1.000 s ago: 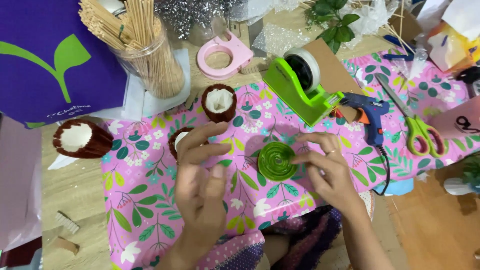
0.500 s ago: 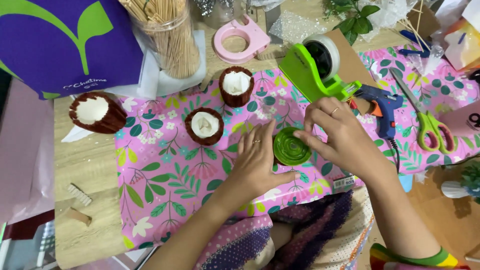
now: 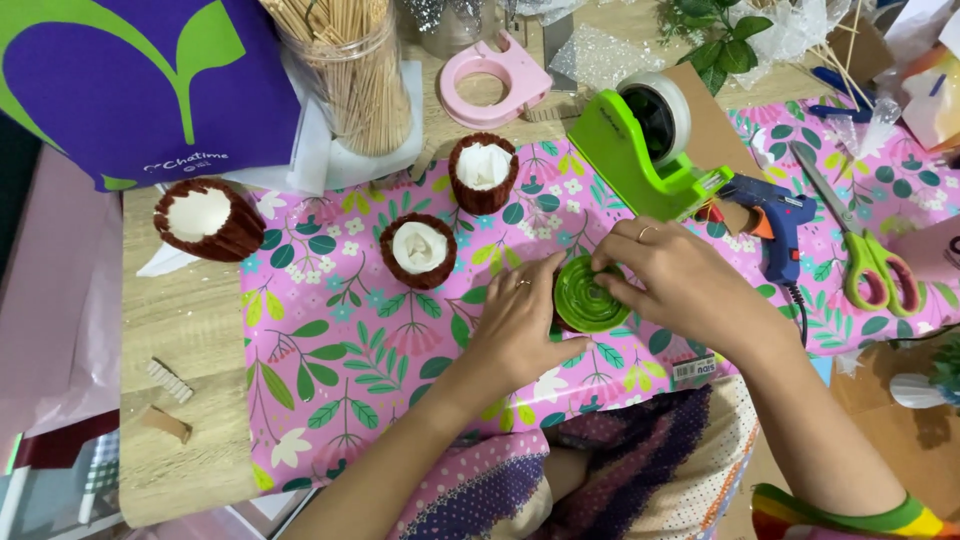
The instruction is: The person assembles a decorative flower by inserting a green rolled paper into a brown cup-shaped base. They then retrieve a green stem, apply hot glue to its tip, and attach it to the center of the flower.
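A green coiled paper roll (image 3: 587, 296) rests on the pink floral wrapping paper (image 3: 340, 370). My left hand (image 3: 522, 320) presses against its left side, fingers curled around it. My right hand (image 3: 672, 280) grips its top and right edge with the fingertips. Both hands hold the roll between them, low over the paper.
Three brown corrugated cups with white filling (image 3: 418, 250) (image 3: 483, 172) (image 3: 208, 218) stand to the left. A green tape dispenser (image 3: 645, 140), a blue glue gun (image 3: 775, 225) and green-handled scissors (image 3: 865, 262) lie to the right. A jar of wooden sticks (image 3: 350, 70), a pink tape holder (image 3: 492, 75) and a purple bag (image 3: 130, 80) sit behind.
Both hands have closed in on the green roll from either side and now clasp it. The view has shifted slightly, so the table items sit lower in the frame.
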